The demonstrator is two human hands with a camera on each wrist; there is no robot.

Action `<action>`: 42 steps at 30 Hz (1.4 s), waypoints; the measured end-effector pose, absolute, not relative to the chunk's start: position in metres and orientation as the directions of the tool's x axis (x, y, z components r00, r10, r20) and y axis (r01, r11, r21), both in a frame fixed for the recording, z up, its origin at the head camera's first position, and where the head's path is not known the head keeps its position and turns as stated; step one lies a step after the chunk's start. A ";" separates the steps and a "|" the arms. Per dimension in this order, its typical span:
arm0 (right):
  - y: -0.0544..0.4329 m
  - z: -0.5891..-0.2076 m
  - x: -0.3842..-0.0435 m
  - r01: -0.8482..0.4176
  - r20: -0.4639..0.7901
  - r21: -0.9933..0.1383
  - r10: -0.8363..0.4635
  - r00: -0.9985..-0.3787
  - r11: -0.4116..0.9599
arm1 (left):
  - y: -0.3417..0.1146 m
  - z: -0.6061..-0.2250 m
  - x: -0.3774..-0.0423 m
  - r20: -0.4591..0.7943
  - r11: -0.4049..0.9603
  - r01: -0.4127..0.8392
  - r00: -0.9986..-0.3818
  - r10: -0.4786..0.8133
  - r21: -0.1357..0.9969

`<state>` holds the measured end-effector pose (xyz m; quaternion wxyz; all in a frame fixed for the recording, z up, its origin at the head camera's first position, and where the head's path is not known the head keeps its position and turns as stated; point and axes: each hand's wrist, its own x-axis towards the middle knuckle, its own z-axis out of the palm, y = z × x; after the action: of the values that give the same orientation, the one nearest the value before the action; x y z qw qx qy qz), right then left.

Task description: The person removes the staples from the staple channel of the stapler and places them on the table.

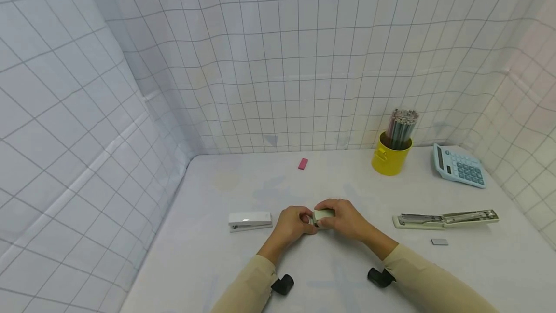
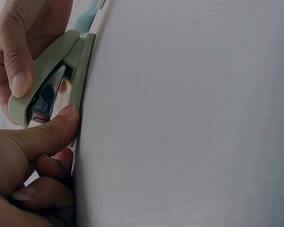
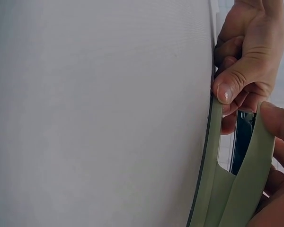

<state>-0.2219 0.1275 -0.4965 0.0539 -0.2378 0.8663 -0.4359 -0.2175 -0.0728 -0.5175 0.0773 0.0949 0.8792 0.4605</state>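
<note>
A pale green stapler [image 1: 324,214] is between both hands near the middle of the table. My left hand [image 1: 292,226] pinches the front end of its base, thumb on top, in the left wrist view. My right hand [image 1: 345,219] grips the stapler's upper arm, thumb on one side and fingers on the other. In the right wrist view the stapler [image 3: 251,165] has a gap between its upper arm and base, with the dark magazine showing inside. Part of the stapler's rear is hidden by the right hand in the head view.
A white stapler [image 1: 250,218] lies left of the hands. To the right lie a pale green stapler folded wide open [image 1: 421,225] and a small grey strip [image 1: 439,242]. Farther back are a pink block [image 1: 302,163], a yellow mug [image 1: 388,163] of pencils [image 1: 401,127] and a blue calculator [image 1: 460,165].
</note>
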 end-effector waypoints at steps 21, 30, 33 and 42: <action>0.126 -0.494 -0.223 -0.402 0.113 -0.740 -0.490 -0.865 0.539 | -0.073 -0.516 -0.217 -0.067 0.543 0.068 -0.972 0.226 0.837; 0.122 -0.494 -0.222 -0.413 0.112 -0.687 -0.473 -0.874 0.599 | -0.073 -0.517 -0.217 -0.054 0.519 0.083 -0.968 0.243 0.851; 0.122 -0.494 -0.222 -0.394 0.106 -0.715 -0.467 -0.878 0.578 | -0.073 -0.517 -0.217 -0.047 0.521 0.088 -0.969 0.241 0.849; 0.136 -0.474 -0.217 -0.278 0.099 -0.840 -0.372 -0.923 0.466 | -0.072 -0.515 -0.215 -0.062 0.537 0.076 -0.970 0.235 0.840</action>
<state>-0.2165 0.1358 -0.4736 0.0486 -0.1900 0.8549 -0.4803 -0.2146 -0.0718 -0.5153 0.0841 0.0893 0.8725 0.4729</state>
